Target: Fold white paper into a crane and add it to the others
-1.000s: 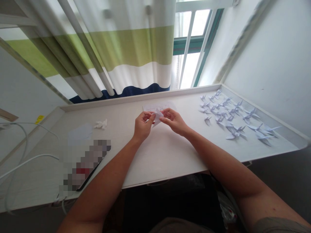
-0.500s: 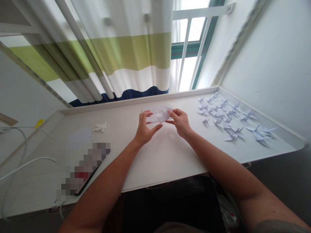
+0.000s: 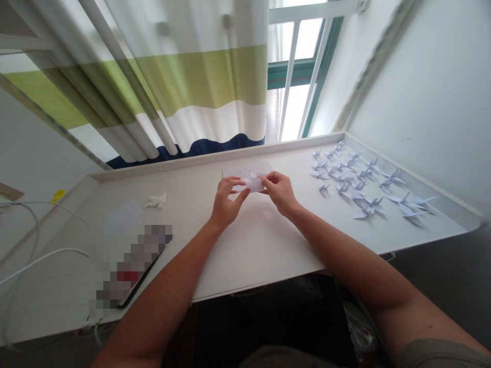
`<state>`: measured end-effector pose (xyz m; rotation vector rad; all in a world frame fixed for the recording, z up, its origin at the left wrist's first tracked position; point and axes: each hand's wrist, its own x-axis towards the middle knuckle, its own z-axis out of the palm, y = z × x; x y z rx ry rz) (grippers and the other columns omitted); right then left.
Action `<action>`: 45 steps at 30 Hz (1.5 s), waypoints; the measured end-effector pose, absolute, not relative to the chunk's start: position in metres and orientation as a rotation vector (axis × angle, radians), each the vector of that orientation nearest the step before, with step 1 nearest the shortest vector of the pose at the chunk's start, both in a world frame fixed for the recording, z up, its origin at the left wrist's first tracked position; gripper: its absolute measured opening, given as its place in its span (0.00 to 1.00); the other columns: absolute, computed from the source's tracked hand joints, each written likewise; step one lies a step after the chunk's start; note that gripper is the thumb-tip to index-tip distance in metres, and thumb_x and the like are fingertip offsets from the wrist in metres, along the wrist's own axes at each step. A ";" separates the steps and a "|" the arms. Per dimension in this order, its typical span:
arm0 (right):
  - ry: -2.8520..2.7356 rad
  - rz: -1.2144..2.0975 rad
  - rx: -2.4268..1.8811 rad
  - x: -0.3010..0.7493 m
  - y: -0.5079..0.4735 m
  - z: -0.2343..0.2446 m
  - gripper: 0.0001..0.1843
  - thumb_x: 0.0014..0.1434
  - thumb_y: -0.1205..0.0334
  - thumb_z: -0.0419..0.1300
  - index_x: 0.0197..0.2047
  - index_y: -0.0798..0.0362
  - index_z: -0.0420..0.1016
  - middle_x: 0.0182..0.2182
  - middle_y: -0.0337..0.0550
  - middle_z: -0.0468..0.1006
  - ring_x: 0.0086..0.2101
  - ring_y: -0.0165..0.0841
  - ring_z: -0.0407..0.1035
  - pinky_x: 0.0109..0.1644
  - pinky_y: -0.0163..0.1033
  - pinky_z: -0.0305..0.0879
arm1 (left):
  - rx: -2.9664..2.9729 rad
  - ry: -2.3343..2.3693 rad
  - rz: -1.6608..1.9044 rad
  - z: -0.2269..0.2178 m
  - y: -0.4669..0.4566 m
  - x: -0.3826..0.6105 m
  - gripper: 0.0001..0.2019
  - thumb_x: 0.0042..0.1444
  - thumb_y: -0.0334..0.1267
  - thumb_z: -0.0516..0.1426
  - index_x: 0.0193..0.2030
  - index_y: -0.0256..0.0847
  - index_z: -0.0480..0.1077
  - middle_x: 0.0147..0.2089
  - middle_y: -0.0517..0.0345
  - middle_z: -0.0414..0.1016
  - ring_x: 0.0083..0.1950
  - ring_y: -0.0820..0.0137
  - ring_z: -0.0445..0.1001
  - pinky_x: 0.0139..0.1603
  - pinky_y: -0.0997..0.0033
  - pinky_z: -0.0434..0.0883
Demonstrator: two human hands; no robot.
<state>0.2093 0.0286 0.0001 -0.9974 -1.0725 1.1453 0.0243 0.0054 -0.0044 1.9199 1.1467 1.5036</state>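
A small piece of white paper [image 3: 253, 184] is held between my two hands above the middle of the desk. My right hand [image 3: 281, 191] pinches its right edge between thumb and fingers. At its lower left, the thumb of my left hand [image 3: 228, 199] touches the paper, and the fingers curve around that side. Just behind it lies a flat white sheet [image 3: 245, 168] with faint marks on it. Off to the right, several folded paper cranes [image 3: 355, 176] stand in a loose group.
On the left are a crumpled white tissue [image 3: 156, 201], some flat white paper [image 3: 123, 217] and a blurred-out phone-like object [image 3: 140, 268]. White cables [image 3: 46, 266] run over the desk's left end. A raised rim [image 3: 192, 162] borders the white desk, with a curtain [image 3: 199, 76] behind it.
My left thumb has come up to the paper's lower edge. The paper has tilted and shifted slightly down, with my right hand still pinching it. The view has moved a little.
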 end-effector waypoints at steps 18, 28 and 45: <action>-1.243 1.145 -0.892 0.200 0.025 -0.004 0.18 0.51 0.51 0.74 0.29 0.48 0.69 0.27 0.34 0.71 0.33 0.34 0.70 0.48 0.48 0.77 | 1.463 1.116 1.526 -0.014 0.013 0.032 0.22 0.55 0.57 0.71 0.37 0.42 0.70 0.39 0.57 0.77 0.40 0.66 0.82 0.41 0.66 0.78; -1.100 1.440 -0.798 0.203 0.016 0.012 0.26 0.48 0.48 0.78 0.34 0.47 0.66 0.38 0.35 0.81 0.42 0.35 0.77 0.56 0.49 0.75 | 1.388 0.934 1.658 -0.004 0.010 0.035 0.26 0.52 0.53 0.73 0.31 0.43 0.62 0.41 0.55 0.80 0.41 0.69 0.79 0.42 0.67 0.77; -1.253 1.228 -0.666 0.198 0.017 0.007 0.20 0.46 0.48 0.81 0.34 0.49 0.81 0.35 0.39 0.82 0.40 0.37 0.77 0.49 0.46 0.76 | 1.356 0.926 1.642 -0.002 0.008 0.035 0.20 0.51 0.49 0.75 0.34 0.41 0.72 0.36 0.59 0.78 0.39 0.71 0.77 0.40 0.72 0.75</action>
